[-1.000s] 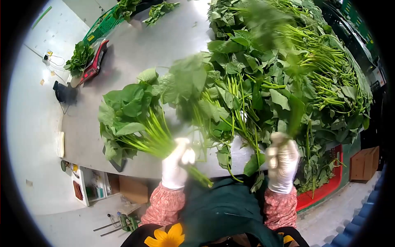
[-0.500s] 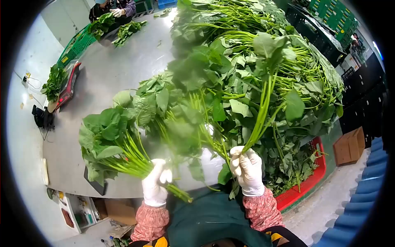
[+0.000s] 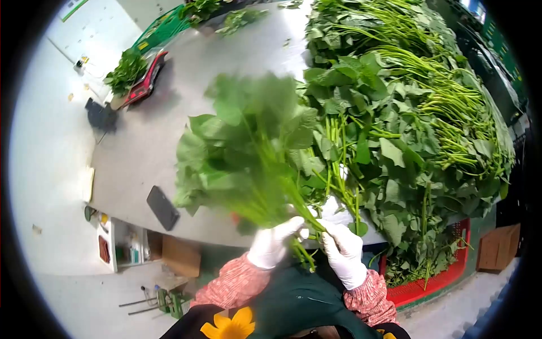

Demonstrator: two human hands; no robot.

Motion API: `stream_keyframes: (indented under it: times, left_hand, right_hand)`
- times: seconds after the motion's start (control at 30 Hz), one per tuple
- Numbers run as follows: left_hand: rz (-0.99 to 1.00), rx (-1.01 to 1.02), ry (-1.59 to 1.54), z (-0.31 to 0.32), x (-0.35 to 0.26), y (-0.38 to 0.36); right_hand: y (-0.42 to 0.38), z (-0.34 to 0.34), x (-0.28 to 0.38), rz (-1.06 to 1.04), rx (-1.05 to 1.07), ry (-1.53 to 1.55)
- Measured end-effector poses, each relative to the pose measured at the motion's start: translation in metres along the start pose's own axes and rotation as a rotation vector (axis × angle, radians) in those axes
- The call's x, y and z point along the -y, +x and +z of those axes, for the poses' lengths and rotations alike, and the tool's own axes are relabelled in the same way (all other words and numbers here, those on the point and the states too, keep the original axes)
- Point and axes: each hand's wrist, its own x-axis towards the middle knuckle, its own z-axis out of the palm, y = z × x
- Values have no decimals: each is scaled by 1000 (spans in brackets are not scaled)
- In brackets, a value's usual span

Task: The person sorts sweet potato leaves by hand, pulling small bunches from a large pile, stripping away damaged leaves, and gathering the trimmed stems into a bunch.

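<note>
My left hand (image 3: 272,243), in a white glove, is closed round the stems of a large bunch of leafy greens (image 3: 226,152). The bunch fans upward over the metal table (image 3: 135,141) and is partly blurred. Close beside it, my right hand (image 3: 343,253), also gloved, pinches a few stems whose tops lean into the same bunch. The cut stem ends poke out below my left hand. A big heap of greens (image 3: 395,113) covers the right side of the table.
A red scale (image 3: 148,79) with greens on it stands at the upper left. A dark phone-like slab (image 3: 162,208) lies near the table's front edge. Below the heap at right is a red crate (image 3: 420,289) of leaves, beside a cardboard box (image 3: 498,248).
Both hands have come together, and the stems in my right hand have swung left against the bunch in my left. The view has shifted, so the table's contents appear further right.
</note>
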Motion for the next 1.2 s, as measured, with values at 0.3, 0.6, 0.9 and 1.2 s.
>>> stream_keyframes:
  times: [0.3, 0.6, 0.9, 1.2]
  left_hand:
    - [-13, 11, -87, -3, 8, 4]
    - [-11, -83, -209, 0, 11, 8]
    - [-75, -43, -145, 1, 4, 2]
    - [-36, -28, -28, 12, 10, -4]
  right_hand:
    - [2, 6, -1, -197, 8, -302]
    - [4, -3, 8, 242, -382, 356]
    - [17, -46, -1, 277, -376, 611]
    - [53, 7, 18, 202, -64, 383]
